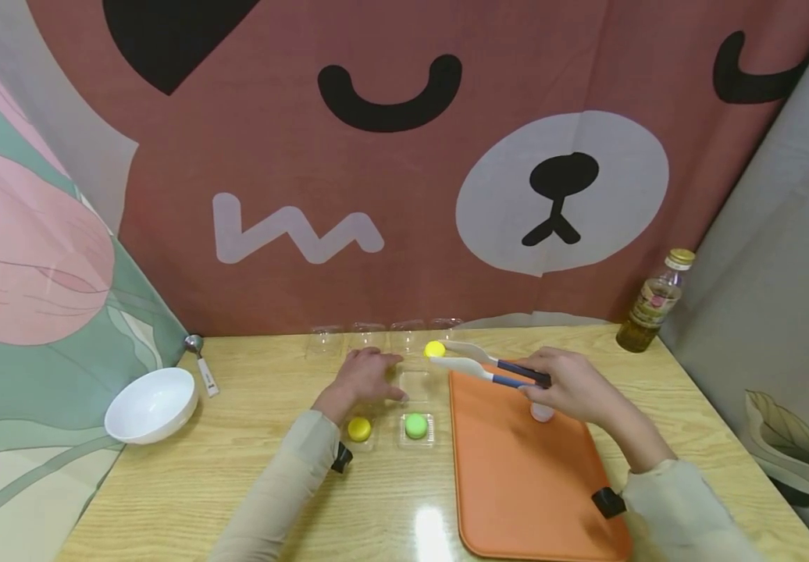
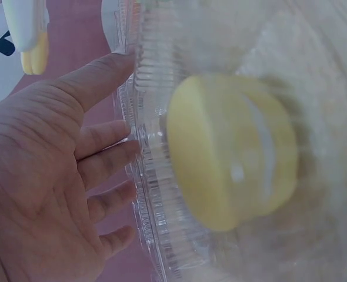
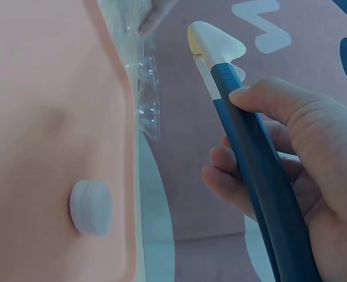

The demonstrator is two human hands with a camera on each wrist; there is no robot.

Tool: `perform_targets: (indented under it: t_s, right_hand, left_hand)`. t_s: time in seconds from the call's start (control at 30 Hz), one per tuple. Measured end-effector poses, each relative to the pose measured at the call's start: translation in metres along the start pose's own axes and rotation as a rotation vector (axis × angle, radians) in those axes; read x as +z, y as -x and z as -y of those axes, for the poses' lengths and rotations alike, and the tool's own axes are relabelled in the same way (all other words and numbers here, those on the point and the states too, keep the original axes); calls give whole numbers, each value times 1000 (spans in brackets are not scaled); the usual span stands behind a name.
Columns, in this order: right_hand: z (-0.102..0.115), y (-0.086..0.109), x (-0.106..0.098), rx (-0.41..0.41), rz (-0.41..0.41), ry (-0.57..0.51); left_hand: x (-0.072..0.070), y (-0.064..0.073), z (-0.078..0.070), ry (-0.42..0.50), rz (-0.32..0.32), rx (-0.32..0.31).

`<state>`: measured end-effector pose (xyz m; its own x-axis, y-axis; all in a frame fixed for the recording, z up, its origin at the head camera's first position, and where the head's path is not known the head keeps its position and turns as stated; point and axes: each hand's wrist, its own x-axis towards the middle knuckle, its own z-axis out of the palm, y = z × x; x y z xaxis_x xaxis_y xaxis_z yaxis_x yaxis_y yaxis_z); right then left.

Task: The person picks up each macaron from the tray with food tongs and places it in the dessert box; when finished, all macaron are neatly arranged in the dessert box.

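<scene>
My right hand (image 1: 573, 384) grips blue-handled tongs (image 1: 510, 376) with white tips. A yellow macaron (image 1: 435, 349) is pinched between the tips, raised near the tray's far left corner. The fingers of my left hand (image 1: 369, 376) are spread beside a clear plastic box (image 1: 415, 385), fingertips right at the clear plastic edges in the left wrist view. Closer to me, another yellow macaron (image 1: 359, 429) and a green macaron (image 1: 415, 426) sit in clear boxes. A pale macaron (image 3: 91, 207) stands on the orange tray (image 1: 517, 484), partly under my right hand in the head view.
Several clear plastic lids (image 1: 369, 337) stand along the back by the curtain. At the left are a white bowl (image 1: 151, 406) and a small scoop (image 1: 202, 367) with a white handle. A gold-capped bottle (image 1: 650, 304) of amber liquid stands at the back right.
</scene>
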<state>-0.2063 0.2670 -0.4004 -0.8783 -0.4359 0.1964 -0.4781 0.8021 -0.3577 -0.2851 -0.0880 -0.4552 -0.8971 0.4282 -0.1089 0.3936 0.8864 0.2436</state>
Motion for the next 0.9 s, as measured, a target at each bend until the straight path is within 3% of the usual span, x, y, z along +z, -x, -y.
perform_targets:
  t_s: [0.4, 0.9]
  right_hand:
    - [4, -23, 22, -4, 82, -22]
    - [14, -36, 32, 17, 161, 20]
  left_hand:
    - [-1, 2, 0, 3, -3, -2]
    - [-1, 2, 1, -1, 0, -8]
